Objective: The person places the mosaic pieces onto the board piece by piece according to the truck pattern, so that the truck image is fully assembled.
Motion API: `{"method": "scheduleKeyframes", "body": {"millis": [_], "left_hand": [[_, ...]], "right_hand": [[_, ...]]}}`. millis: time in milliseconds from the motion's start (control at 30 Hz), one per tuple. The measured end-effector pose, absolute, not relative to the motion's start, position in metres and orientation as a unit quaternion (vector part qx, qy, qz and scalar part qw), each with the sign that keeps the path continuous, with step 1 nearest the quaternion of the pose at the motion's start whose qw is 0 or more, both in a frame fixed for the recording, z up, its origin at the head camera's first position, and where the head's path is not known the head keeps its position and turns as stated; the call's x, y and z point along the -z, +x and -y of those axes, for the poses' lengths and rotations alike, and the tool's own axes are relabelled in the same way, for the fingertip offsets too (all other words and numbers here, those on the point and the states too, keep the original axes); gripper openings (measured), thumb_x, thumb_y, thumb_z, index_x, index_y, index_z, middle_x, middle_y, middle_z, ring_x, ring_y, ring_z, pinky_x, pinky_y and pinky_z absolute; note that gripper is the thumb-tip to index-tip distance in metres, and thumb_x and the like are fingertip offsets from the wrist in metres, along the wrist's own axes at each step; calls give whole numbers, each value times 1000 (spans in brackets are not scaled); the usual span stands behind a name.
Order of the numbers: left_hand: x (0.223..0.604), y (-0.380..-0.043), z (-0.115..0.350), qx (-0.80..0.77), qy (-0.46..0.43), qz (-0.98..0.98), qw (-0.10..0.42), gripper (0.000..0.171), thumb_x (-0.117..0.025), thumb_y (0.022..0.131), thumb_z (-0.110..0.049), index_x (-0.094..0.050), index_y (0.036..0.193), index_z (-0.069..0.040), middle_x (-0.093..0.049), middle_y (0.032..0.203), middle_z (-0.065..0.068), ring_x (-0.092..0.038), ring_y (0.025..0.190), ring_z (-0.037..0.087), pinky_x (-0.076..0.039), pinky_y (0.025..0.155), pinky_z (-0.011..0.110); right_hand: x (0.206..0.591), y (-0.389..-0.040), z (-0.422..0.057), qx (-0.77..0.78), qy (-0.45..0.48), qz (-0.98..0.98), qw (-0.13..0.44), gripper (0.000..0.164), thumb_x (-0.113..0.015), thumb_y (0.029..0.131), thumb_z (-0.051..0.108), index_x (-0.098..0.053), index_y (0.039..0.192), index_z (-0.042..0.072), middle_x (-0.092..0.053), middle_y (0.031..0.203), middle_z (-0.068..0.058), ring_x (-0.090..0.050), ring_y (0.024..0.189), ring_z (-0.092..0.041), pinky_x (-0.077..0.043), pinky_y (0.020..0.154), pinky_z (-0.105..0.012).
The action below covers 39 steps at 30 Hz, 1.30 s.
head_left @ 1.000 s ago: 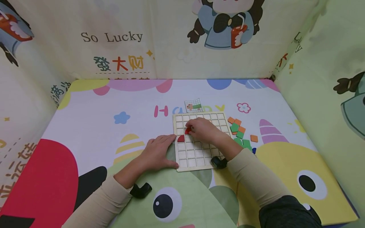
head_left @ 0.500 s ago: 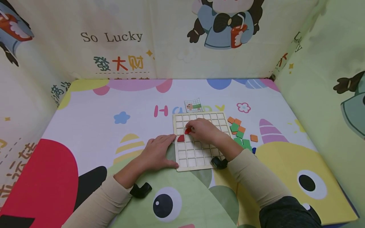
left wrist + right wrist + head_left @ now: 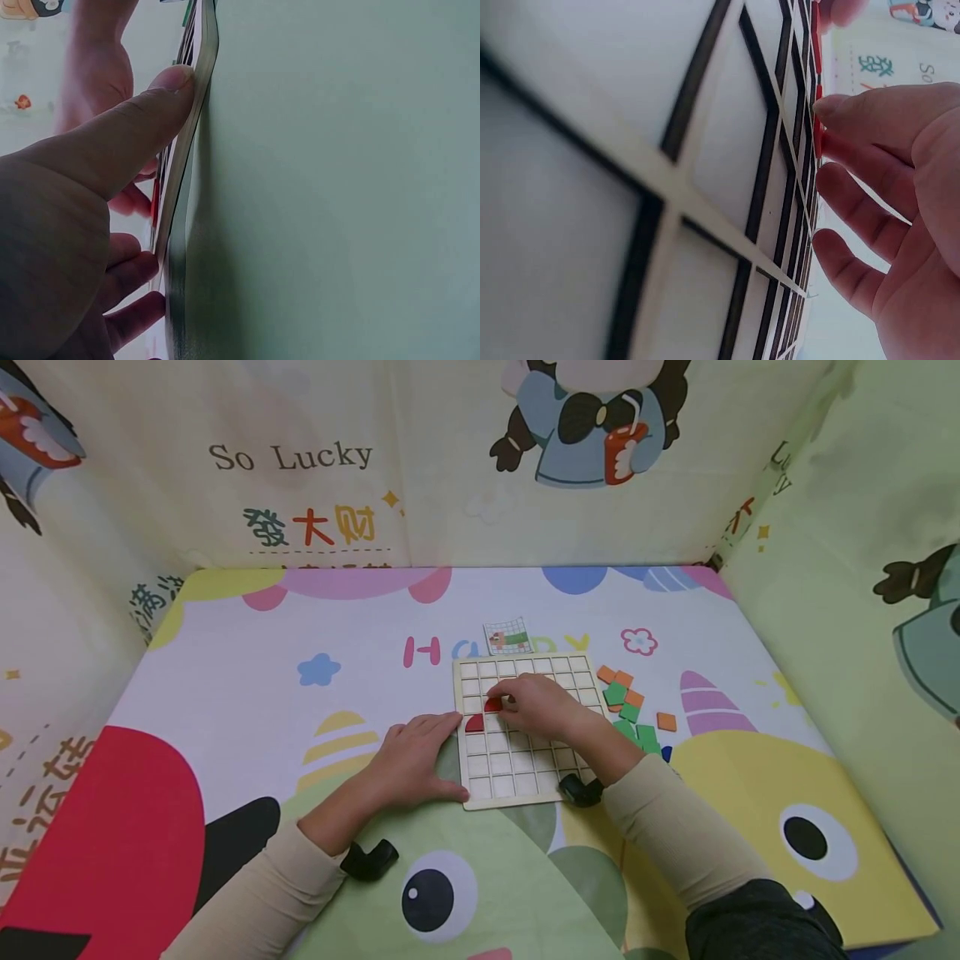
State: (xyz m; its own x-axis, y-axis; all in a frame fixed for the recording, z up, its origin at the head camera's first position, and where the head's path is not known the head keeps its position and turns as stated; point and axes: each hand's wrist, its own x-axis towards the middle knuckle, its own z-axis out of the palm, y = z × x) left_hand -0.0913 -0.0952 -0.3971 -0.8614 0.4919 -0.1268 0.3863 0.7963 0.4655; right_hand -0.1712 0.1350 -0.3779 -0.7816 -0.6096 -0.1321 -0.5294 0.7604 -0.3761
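A grid board [image 3: 504,787] is laid flat on the bench [image 3: 360,627], under the fingers of the right hand [image 3: 536,703]. A red piece [image 3: 492,704] is located directly at the tips of the right thumb and forefinger, by which it appears to be pinched at the board's surface; part of it is covered by the hand. Whether it is fully seated in its cell cannot be told.

A second red piece [image 3: 475,723] is set one cell nearer the person and one cell to the left of the right fingertips, diagonal to the first. A quarter-round outline is shown by it, so no long axis is offered for alignment; the direction of the curved edge is judged to be the governing relation for the piece being handled. The right hand is the nearer hand to that piece.

The fingers of the left hand [image 3: 416,762] are spread and extended, with the thumb placed at the near left corner of the board and the fingertips touching its left edge. The board is presumably steadied thereby.

A picture card [image 3: 508,637] is positioned beyond the right fingers, at the board's far edge. Green tiles [image 3: 647,739] and orange tiles [image 3: 667,722] are scattered to the right of the same fingers, just beside the board.
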Motion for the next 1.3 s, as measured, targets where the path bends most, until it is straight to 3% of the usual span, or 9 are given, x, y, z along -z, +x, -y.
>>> {"method": "scheduleKeyframes", "body": {"millis": [133,400,767,1000,1300], "left_hand": [[398,-92,96,-218,236,-940,120,106,-84,72,-56,-36,155,-10,-44,152,8,-37,138,28,-33,102,55],[398,-92,96,-221,239,-938,122,106,-84,72,-55,-36,155,-10,-43,152,8,-37,139,29,-33,102,56],[397,-92,97,-225,240,-937,120,106,-84,73,-55,-35,155,-10,-43,153,8,-36,139,29,-32,103,55],[398,-92,96,-228,240,-936,121,106,-84,73,-54,-35,155,-10,-43,152,8,-37,139,28,-32,103,55],[398,-92,96,-221,237,-938,122,106,-84,73,-55,-35,155,-10,-43,152,7,-37,139,28,-33,102,55]], "right_hand": [[378,-171,-136,172,-307,-927,128,31,-70,94,15,-70,125,10,-71,105,-2,-61,89,-19,-50,84,-37],[372,-166,-141,208,-261,-932,141,39,-69,94,18,-64,133,11,-68,119,-5,-63,104,-24,-50,90,-41],[366,-156,-172,240,-224,-938,110,51,-70,93,17,-56,141,7,-62,132,-12,-60,110,-29,-48,93,-47],[365,-151,-203,268,-204,-936,104,50,-69,94,13,-55,141,3,-59,133,-17,-59,110,-32,-47,87,-48],[367,-138,-244,267,-173,-945,77,48,-70,93,11,-56,138,1,-63,120,-19,-61,104,-35,-49,84,-51]]}}
